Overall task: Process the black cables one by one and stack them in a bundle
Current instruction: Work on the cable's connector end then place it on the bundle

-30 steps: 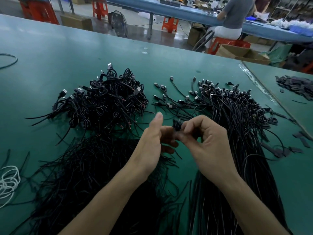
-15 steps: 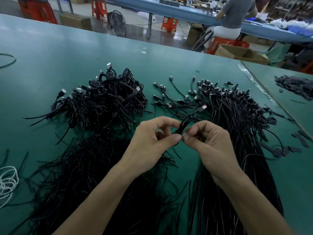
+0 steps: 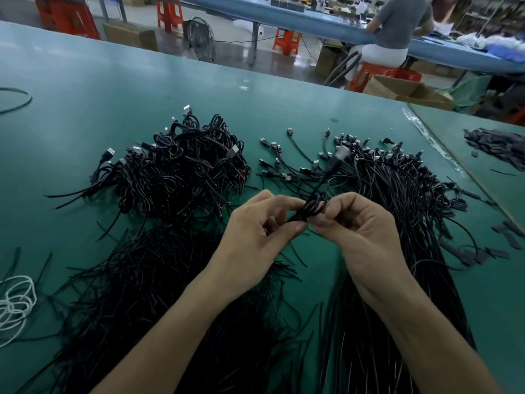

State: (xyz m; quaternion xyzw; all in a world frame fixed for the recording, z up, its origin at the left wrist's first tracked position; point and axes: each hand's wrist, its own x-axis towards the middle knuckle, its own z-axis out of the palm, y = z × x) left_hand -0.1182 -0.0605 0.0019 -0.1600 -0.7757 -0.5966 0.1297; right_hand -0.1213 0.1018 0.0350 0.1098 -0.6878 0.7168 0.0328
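The fingers of my left hand (image 3: 252, 240) and right hand (image 3: 360, 237) pinch one coiled black cable (image 3: 312, 207) above the bench (image 3: 113, 89).

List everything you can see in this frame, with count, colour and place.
table: one, green, under everything
coiled cables: one heap, black, centre-left of table
straight cables: one long heap, black, right side
thin strands: one heap, black, near left
held cable: one, black, coiled between both hands, plug pointing away
white cord: one tangle, left edge
flat strips: one pile, dark, far right
stools: several, red-orange, floor beyond table
seated person: one, grey top, at blue bench
left hand: pinches held cable
right hand: holds held cable
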